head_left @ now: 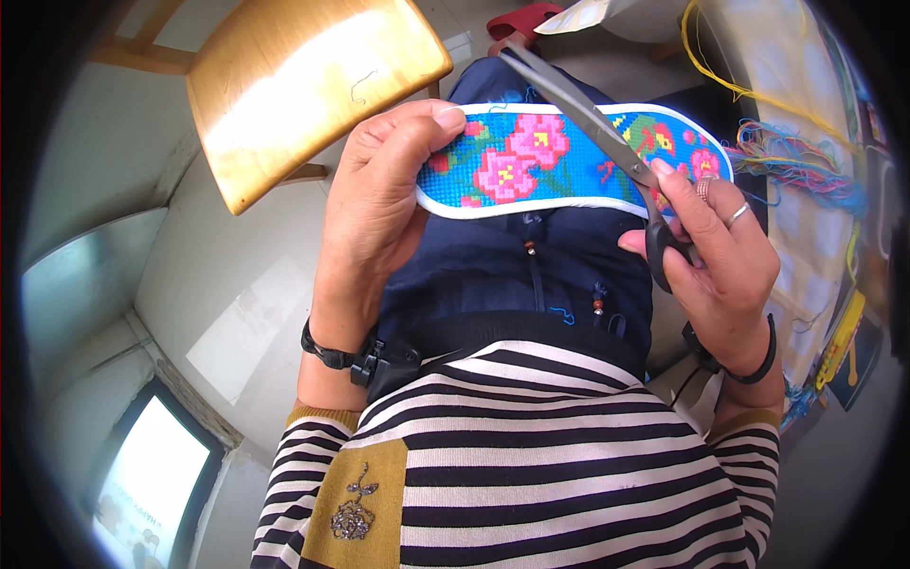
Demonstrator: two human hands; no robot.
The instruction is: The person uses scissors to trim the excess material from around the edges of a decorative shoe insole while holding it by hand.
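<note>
A cross-stitched insole (583,180) lies across above my lap, blue with pink flowers, green leaves and a white bound edge. My left hand (379,180) grips its left end, with the thumb on top and the fingers hidden beneath. In my right hand (725,237) is a pair of scissors (592,119) with dark handles. Their blades slant up to the left over the insole's right part and past its far edge. Right-hand fingers are also near the insole's right end; whether they grip it is partly hidden. A loose blue thread (512,97) shows at the far edge.
A wooden chair (322,76) stands at the far left with a dark thread on its seat. To the right, a tangle of coloured threads (796,161) and a yellow strand (758,90) lie on a pale cloth-covered surface (796,256). A blue thread scrap (562,313) rests on my lap.
</note>
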